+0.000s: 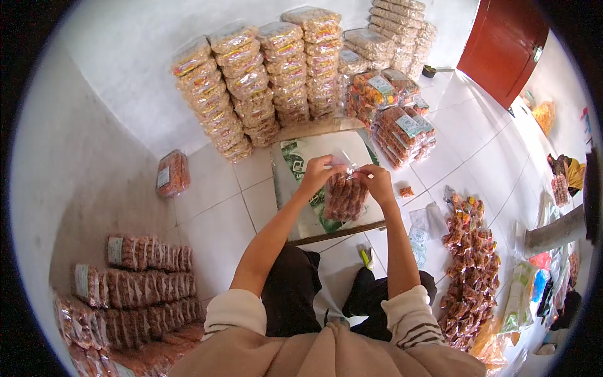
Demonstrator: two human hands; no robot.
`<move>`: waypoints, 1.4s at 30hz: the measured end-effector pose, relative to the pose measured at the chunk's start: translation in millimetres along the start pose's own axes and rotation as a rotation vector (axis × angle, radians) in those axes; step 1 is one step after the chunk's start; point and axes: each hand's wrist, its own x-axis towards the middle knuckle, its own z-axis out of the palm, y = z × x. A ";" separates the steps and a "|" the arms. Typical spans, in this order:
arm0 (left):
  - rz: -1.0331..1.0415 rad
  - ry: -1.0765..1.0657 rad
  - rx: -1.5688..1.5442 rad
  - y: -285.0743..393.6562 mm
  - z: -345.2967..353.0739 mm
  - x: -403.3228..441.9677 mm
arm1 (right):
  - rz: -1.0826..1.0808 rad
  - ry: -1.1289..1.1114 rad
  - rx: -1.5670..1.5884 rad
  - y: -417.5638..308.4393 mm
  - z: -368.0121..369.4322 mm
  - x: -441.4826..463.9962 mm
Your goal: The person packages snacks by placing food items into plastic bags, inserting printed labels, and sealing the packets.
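Note:
A clear plastic bag filled with reddish-brown snacks lies on the low board table between my knees. My left hand pinches the bag's loose top edge from the left. On the other side, my right hand has its fingers closed on the same gathered plastic. The bag's mouth stands up between both hands, and its exact fold is too small to make out. A green-and-white printed sheet covers part of the board under the bag.
Tall stacks of pale snack packs stand against the wall. Labelled packs are piled right of the table. Rows of brown packs fill the lower left. Small brown bags lie on the right floor, near a green-handled tool.

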 end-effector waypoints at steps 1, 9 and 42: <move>-0.004 -0.001 0.000 -1.8 -0.4 0.1 | -0.004 0.026 0.008 -0.3 1.4 -0.6; -0.080 0.293 -0.105 -4.8 13.5 -9.6 | 0.037 0.088 0.078 -10.2 10.1 -4.7; 0.073 0.316 0.675 13.8 80.8 -34.8 | -0.014 0.236 0.033 8.2 29.4 -6.5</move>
